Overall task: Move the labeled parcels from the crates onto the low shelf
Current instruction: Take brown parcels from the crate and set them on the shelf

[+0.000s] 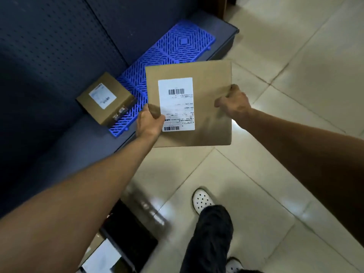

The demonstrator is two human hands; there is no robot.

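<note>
I hold a flat brown parcel (208, 107) with a white barcode label face up, in the air over the front edge of the low shelf (82, 138). My left hand (148, 123) grips its left edge, thumb on top near the label. My right hand (233, 104) grips its right edge. A smaller brown box (105, 98) with a white label lies on the blue grid mat (177, 46) that covers the shelf, just left of the held parcel.
A dark pegboard back panel (49, 46) rises behind the shelf. A dark crate (122, 239) with a white-labelled parcel inside stands on the tiled floor (285, 56) at the bottom left. My leg and white shoe (201, 200) are below the parcel.
</note>
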